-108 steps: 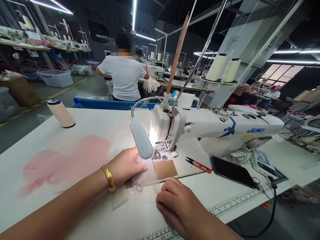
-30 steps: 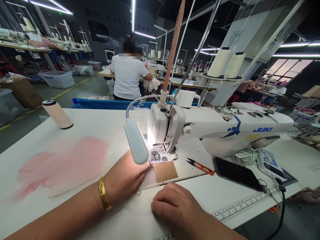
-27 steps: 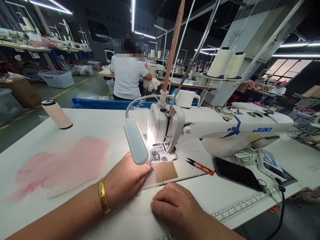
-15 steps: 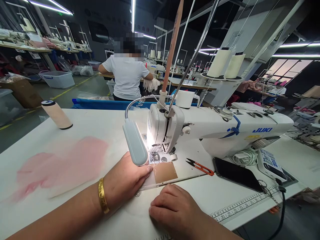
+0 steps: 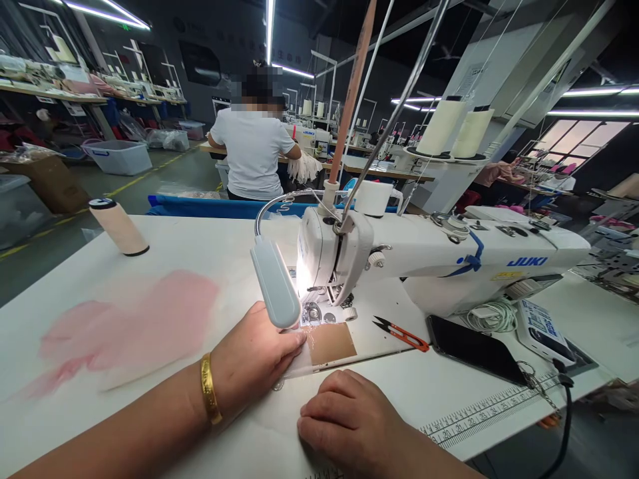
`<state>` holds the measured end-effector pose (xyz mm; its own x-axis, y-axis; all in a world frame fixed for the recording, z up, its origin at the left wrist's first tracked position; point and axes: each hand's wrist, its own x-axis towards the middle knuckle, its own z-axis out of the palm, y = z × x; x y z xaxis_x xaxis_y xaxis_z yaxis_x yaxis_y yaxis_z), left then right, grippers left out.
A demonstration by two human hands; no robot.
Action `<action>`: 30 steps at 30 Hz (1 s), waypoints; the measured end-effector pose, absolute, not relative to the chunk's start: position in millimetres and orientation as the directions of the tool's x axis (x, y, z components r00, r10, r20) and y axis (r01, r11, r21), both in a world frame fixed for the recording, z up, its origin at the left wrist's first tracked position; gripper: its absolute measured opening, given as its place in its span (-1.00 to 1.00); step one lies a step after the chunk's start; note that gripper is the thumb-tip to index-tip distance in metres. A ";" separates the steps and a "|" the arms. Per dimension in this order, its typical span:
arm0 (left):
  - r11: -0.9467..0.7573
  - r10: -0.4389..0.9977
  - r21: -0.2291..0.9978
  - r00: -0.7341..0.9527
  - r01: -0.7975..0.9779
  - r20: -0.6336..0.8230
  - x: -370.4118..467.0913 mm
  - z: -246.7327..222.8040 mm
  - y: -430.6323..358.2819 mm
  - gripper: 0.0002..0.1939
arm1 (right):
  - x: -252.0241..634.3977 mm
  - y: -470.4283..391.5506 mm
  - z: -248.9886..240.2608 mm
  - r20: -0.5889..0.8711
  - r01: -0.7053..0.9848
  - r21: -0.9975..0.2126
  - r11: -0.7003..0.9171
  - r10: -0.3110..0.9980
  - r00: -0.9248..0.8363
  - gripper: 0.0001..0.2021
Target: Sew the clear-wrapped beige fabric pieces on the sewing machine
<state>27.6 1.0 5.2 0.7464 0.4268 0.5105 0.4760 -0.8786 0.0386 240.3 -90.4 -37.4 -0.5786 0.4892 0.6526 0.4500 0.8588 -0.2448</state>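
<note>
My left hand (image 5: 254, 349), with a gold bangle at the wrist, is at the left of the needle area of a white sewing machine (image 5: 424, 243). Its thumb presses against the fingers, whose tips are partly hidden behind the grey lamp head (image 5: 275, 283). Something thin and see-through shows by the thumb, too faint to name. Just right of it is a brown patch (image 5: 332, 342) on the machine bed. My right hand (image 5: 352, 422) rests on the table before the patch, fingers curled in, nothing showing from them. Sheer pink fabric (image 5: 134, 322) lies left of my left hand.
Orange-handled thread snips (image 5: 402, 332), a black phone (image 5: 474, 349) and a white boxy device (image 5: 542, 332) with a cable lie at right. A ruler scale (image 5: 486, 409) runs along the front edge. A thread cone (image 5: 120, 227) stands back left. A person (image 5: 254, 146) sits ahead, facing away.
The whole view has shifted very slightly. Both hands keep their places by the machine, and nothing has been taken up or let go.
</note>
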 end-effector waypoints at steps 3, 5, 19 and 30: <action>-0.881 0.427 0.050 0.743 0.471 0.516 27.1 3.9 0.7 -0.62 | 245.9 -88.6 -19.4 0.580 0.368 -0.407 0.836 0.548 -0.603 -0.91; -0.883 0.425 0.056 0.744 0.466 0.515 26.7 2.8 0.9 -0.65 | 251.4 -82.9 -6.1 0.480 0.399 -0.512 0.761 0.639 -0.602 -0.88; -0.812 0.577 0.134 0.743 0.569 0.340 26.6 2.5 -4.3 -0.91 | 251.1 -55.3 -23.5 0.468 0.608 -0.390 0.691 0.718 -0.516 -0.68; -0.843 0.521 0.156 0.706 0.515 0.480 18.4 -22.4 18.9 -0.95 | 246.6 -50.8 -26.7 0.420 0.701 -0.365 0.613 0.780 -0.463 -0.68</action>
<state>18.4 18.9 -22.4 0.7059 0.5206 0.4803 0.5153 -0.8427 0.1561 246.6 -50.8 -26.7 -0.4635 0.7801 0.4203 0.7007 0.6130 -0.3651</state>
